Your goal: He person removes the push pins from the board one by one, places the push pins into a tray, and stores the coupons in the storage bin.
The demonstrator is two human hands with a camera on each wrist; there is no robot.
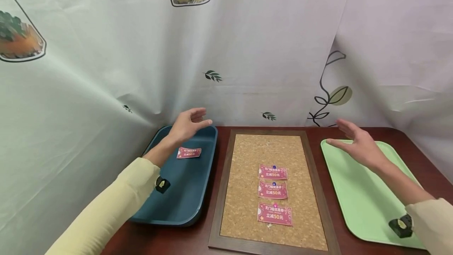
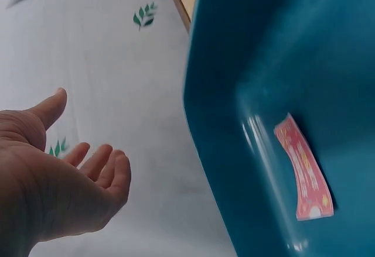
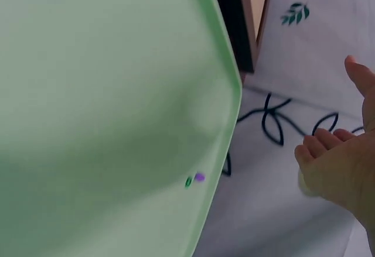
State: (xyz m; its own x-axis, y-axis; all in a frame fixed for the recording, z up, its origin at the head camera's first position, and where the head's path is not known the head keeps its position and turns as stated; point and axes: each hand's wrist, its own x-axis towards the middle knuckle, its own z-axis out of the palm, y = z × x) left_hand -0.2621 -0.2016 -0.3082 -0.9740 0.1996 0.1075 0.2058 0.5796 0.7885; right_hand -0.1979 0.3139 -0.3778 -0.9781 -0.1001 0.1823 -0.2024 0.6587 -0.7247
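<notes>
My left hand [image 1: 186, 124] hovers over the far end of a blue tray [image 1: 177, 208], fingers loosely bent and thumb apart, holding nothing. In that tray lies a pink coupon [image 1: 189, 153], slightly curved in the left wrist view. Above the far left part of a green tray [image 1: 357, 204] my right hand [image 1: 361, 147] is raised, its fingers relaxed and nothing in them. Between the trays lies a framed cork board [image 1: 244, 208] with three pink coupons in a column: a top one [image 1: 273, 172], a middle one [image 1: 273, 190] and a lower one [image 1: 275, 214], each with a pushpin at its upper edge.
Two small items, a purple one [image 3: 200, 177] and a green one [image 3: 188, 181], lie near the green tray's rim. Everything stands on a dark reddish table [image 1: 221, 156]. A pale curtain [image 1: 269, 50] with plant prints hangs close behind it.
</notes>
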